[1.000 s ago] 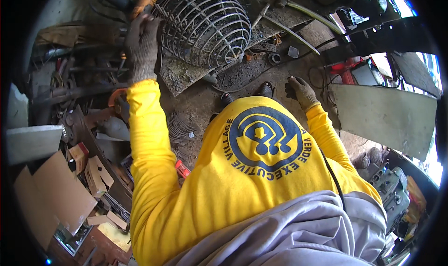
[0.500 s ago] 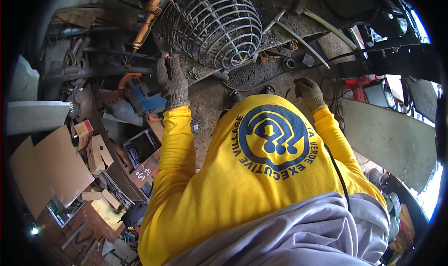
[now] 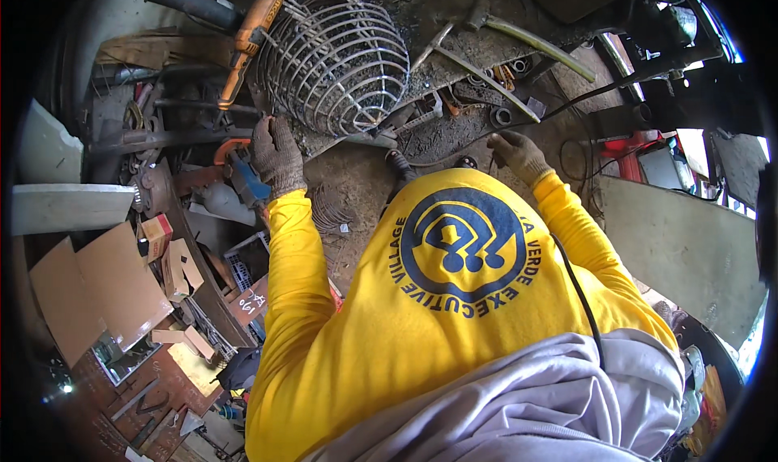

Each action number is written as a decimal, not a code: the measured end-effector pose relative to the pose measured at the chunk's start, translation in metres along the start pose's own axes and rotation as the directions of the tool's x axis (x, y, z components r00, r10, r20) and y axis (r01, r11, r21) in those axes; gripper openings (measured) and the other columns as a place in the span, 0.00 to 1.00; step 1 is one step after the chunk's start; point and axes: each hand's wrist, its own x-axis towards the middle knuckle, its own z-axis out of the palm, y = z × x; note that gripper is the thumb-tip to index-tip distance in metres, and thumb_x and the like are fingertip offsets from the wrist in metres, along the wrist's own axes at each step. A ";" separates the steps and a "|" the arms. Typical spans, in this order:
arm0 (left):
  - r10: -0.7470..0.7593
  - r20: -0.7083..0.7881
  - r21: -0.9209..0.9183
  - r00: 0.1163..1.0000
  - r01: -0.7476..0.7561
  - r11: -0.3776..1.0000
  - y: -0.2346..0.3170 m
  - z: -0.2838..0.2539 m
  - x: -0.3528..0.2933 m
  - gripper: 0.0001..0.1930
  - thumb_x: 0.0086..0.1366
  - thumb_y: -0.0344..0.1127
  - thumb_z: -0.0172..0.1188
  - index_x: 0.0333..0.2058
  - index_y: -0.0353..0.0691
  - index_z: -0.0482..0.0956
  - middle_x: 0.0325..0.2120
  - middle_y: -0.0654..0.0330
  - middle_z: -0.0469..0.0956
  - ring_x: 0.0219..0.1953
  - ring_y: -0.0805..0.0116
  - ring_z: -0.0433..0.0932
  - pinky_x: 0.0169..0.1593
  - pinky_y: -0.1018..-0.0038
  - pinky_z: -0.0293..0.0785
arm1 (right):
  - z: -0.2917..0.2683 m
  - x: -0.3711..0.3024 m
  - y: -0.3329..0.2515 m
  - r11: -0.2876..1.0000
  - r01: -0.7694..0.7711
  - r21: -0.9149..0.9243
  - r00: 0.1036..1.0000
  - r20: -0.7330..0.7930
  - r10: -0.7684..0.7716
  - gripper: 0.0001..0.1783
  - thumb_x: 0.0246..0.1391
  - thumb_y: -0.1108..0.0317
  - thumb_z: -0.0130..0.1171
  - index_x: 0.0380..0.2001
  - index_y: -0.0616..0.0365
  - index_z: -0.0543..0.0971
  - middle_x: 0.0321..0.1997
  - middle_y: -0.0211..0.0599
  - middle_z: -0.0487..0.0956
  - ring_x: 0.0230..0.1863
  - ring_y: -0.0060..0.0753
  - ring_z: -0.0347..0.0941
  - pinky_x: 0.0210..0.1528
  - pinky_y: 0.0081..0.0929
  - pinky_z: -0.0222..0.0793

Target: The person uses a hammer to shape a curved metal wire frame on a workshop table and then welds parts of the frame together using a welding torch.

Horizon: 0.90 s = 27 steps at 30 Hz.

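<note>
My left hand (image 3: 278,158), in a grey-brown knit glove, is held up beside the bench edge, its fingers extended and no object visible in it. Just beyond it on the bench sits a round cage of curved metal bars (image 3: 356,73). An orange power tool (image 3: 258,20) lies left of the cage. My right hand (image 3: 520,156), gloved the same way, hangs past the bench's front edge with fingers loosely bent and apart, holding nothing I can see. Ahead of it lie a thin-headed hammer (image 3: 486,81) and a heavier hammer with a yellowish handle (image 3: 539,44).
Under the bench edge are a dark ring (image 3: 501,117) and loose scrap. At left stand a blue and orange metal tool (image 3: 247,174), cardboard pieces (image 3: 126,280) and small boxes (image 3: 180,267). A large grey-green panel (image 3: 681,251) leans at right, near a red object (image 3: 626,154).
The bench and cage have shifted left in the picture as the view turned. My left hand sits lower and further left in view; my right hand has also shifted left, its fingers less curled.
</note>
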 end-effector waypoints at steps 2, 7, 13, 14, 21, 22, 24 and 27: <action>-0.015 0.031 0.036 0.999 0.013 0.999 -0.001 0.000 0.001 0.19 0.65 0.44 0.57 0.44 0.32 0.77 0.43 0.47 0.78 0.46 0.51 0.77 0.52 0.64 0.70 | 0.000 -0.008 0.005 1.000 0.005 0.007 1.000 0.004 -0.005 0.24 0.61 0.47 0.52 0.38 0.60 0.80 0.27 0.32 0.79 0.29 0.25 0.73 0.35 0.26 0.68; -0.032 0.055 0.061 0.998 0.029 0.998 0.009 -0.001 0.001 0.20 0.64 0.47 0.57 0.44 0.34 0.77 0.42 0.48 0.79 0.46 0.50 0.77 0.51 0.63 0.70 | 0.002 -0.005 0.026 0.983 -0.080 -0.168 0.997 -0.001 0.081 0.23 0.60 0.49 0.53 0.43 0.60 0.79 0.33 0.36 0.80 0.33 0.28 0.75 0.38 0.28 0.69; -0.017 0.049 0.049 0.999 0.014 0.999 0.002 0.000 -0.002 0.20 0.65 0.48 0.56 0.44 0.35 0.77 0.42 0.48 0.79 0.46 0.49 0.77 0.51 0.63 0.70 | 0.003 0.016 0.030 0.984 -0.032 -0.177 0.999 0.026 0.037 0.24 0.59 0.50 0.54 0.45 0.60 0.79 0.35 0.37 0.81 0.35 0.31 0.76 0.40 0.29 0.70; 0.002 0.033 0.043 0.999 -0.004 0.999 0.001 0.001 -0.002 0.20 0.65 0.48 0.56 0.44 0.35 0.77 0.42 0.48 0.79 0.46 0.49 0.76 0.52 0.62 0.70 | 0.005 0.018 0.024 0.986 -0.011 -0.166 1.000 0.011 0.013 0.23 0.59 0.50 0.54 0.45 0.60 0.79 0.35 0.37 0.81 0.35 0.31 0.76 0.40 0.29 0.70; -0.063 0.056 0.005 0.996 0.063 0.998 -0.005 0.000 0.001 0.21 0.65 0.49 0.56 0.45 0.35 0.77 0.43 0.48 0.79 0.48 0.50 0.76 0.54 0.62 0.69 | 0.007 0.015 0.014 0.983 -0.076 -0.167 0.996 0.043 0.084 0.24 0.58 0.50 0.54 0.45 0.60 0.79 0.36 0.38 0.81 0.34 0.32 0.76 0.39 0.29 0.71; -0.072 0.067 -0.029 0.995 0.074 0.997 -0.005 -0.001 0.003 0.20 0.64 0.47 0.57 0.44 0.35 0.77 0.43 0.49 0.79 0.47 0.51 0.76 0.54 0.63 0.69 | 0.007 0.015 0.013 0.983 -0.077 -0.166 0.996 0.040 0.085 0.24 0.58 0.50 0.54 0.45 0.60 0.79 0.36 0.38 0.81 0.34 0.32 0.76 0.39 0.29 0.71; -0.006 0.037 -0.074 0.999 0.009 0.997 0.008 -0.007 0.008 0.18 0.63 0.43 0.60 0.44 0.34 0.77 0.42 0.49 0.79 0.46 0.52 0.77 0.53 0.64 0.70 | 0.007 0.012 0.014 0.973 -0.079 -0.218 0.996 0.023 0.086 0.25 0.57 0.49 0.54 0.46 0.59 0.79 0.38 0.39 0.81 0.36 0.34 0.78 0.40 0.30 0.72; 0.090 0.002 -0.175 0.996 -0.088 0.981 0.037 -0.015 0.028 0.16 0.63 0.38 0.62 0.44 0.31 0.76 0.42 0.50 0.79 0.44 0.58 0.78 0.52 0.67 0.71 | 0.008 0.018 0.023 0.969 -0.083 -0.234 0.995 0.027 0.092 0.26 0.57 0.48 0.53 0.47 0.58 0.79 0.41 0.41 0.82 0.39 0.36 0.78 0.43 0.31 0.72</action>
